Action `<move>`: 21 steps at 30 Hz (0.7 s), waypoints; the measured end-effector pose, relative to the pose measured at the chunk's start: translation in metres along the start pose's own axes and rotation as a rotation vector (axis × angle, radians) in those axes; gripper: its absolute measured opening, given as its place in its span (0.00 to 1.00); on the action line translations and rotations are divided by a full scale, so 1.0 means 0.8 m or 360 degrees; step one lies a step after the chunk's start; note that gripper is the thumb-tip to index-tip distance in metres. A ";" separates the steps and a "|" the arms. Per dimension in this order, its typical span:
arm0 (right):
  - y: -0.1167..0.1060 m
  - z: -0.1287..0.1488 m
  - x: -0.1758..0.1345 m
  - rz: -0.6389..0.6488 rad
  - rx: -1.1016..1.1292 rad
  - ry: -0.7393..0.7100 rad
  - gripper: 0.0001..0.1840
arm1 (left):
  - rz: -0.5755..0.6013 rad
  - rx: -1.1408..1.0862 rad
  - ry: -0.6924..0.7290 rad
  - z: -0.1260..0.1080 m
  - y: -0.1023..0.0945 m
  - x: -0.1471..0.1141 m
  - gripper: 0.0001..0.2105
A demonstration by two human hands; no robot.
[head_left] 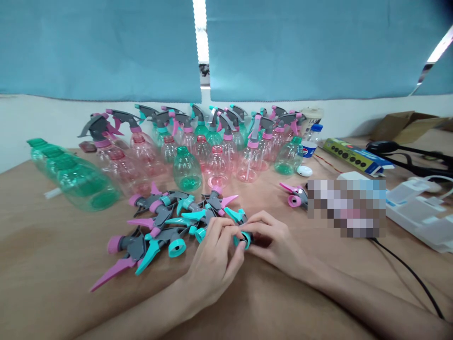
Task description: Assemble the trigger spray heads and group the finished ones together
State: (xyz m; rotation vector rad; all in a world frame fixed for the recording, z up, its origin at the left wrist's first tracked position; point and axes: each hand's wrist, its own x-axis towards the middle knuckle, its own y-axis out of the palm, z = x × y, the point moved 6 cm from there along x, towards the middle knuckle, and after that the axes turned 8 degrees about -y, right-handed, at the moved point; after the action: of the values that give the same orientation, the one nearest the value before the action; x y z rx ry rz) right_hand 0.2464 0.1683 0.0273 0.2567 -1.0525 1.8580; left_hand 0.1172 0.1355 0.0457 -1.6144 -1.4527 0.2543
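A trigger spray head with a teal collar is held just above the table, its opening turned towards me. My right hand grips this spray head from the right, fingers curled around it. At the collar's opening, the thumb and fingertips of my left hand are pinched together. Something small and dark shows by those fingertips, too small to name. Loose grey spray heads with pink and teal parts lie piled to the left, among them one with a teal collar and one with a pink trigger.
Behind the pile stand several clear bottles, such as a green one and a pink one, many with spray heads fitted. Green bottles lean at the left. At right are a spray head, a box, white plastic trays and a black cable.
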 end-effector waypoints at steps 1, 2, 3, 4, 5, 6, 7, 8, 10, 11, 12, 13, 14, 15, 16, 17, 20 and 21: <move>0.001 0.000 0.000 0.0001 -0.0009 -0.0017 0.11 | -0.0004 0.0031 0.0022 -0.001 0.000 0.000 0.05; 0.001 -0.001 -0.001 0.0007 -0.0019 -0.0025 0.10 | -0.0006 0.0075 0.0058 -0.003 0.001 0.001 0.05; 0.002 -0.002 -0.001 0.0014 -0.0028 -0.0026 0.11 | -0.0006 0.0134 0.0100 -0.005 0.002 0.001 0.06; 0.002 -0.003 -0.001 0.0019 -0.0036 -0.0021 0.11 | -0.0005 0.0205 0.0144 -0.006 0.003 0.001 0.06; 0.002 -0.004 -0.001 0.0021 -0.0042 -0.0013 0.12 | -0.0006 0.0278 0.0185 -0.008 0.004 0.001 0.07; 0.001 -0.005 -0.002 0.0025 -0.0047 -0.0003 0.12 | -0.0008 0.0345 0.0213 -0.009 0.005 0.002 0.07; 0.000 -0.006 -0.002 0.0031 -0.0050 0.0007 0.13 | -0.0010 0.0398 0.0227 -0.009 0.005 0.002 0.07; 0.000 -0.007 -0.001 0.0040 -0.0053 0.0019 0.13 | -0.0013 0.0431 0.0230 -0.008 0.006 0.002 0.08; -0.002 -0.009 -0.001 0.0063 -0.0060 0.0041 0.13 | -0.0011 0.0441 0.0223 -0.007 0.007 0.002 0.08; -0.002 -0.010 -0.001 0.0066 -0.0063 0.0053 0.13 | -0.0016 0.0430 0.0220 -0.006 0.007 0.002 0.07; -0.003 -0.010 -0.001 0.0063 -0.0061 0.0064 0.14 | -0.0026 0.0419 0.0221 -0.005 0.006 0.002 0.07; -0.004 -0.011 -0.001 0.0055 -0.0057 0.0075 0.14 | -0.0041 0.0414 0.0224 -0.005 0.006 0.001 0.06; -0.005 -0.010 -0.001 0.0045 -0.0051 0.0085 0.14 | -0.0063 0.0415 0.0226 -0.004 0.005 0.001 0.06; -0.006 -0.010 -0.001 0.0032 -0.0043 0.0096 0.15 | -0.0088 0.0422 0.0229 -0.003 0.004 0.001 0.06; -0.007 -0.009 -0.001 0.0020 -0.0035 0.0106 0.16 | -0.0115 0.0428 0.0233 -0.003 0.004 0.001 0.06; -0.008 -0.009 0.000 0.0009 -0.0025 0.0115 0.16 | -0.0141 0.0426 0.0239 -0.002 0.003 0.001 0.06; -0.009 -0.009 0.002 -0.0003 0.0029 0.0168 0.16 | -0.0207 0.0341 0.0278 -0.004 0.000 0.000 0.06; -0.009 -0.010 0.002 -0.0008 0.0056 0.0199 0.16 | -0.0215 0.0292 0.0293 -0.005 -0.001 0.000 0.05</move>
State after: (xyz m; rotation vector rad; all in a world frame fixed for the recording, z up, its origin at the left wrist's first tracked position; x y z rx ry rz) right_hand 0.2537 0.1766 0.0274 0.1614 -0.9339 1.8641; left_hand 0.1197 0.1333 0.0485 -1.3498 -1.3492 0.1525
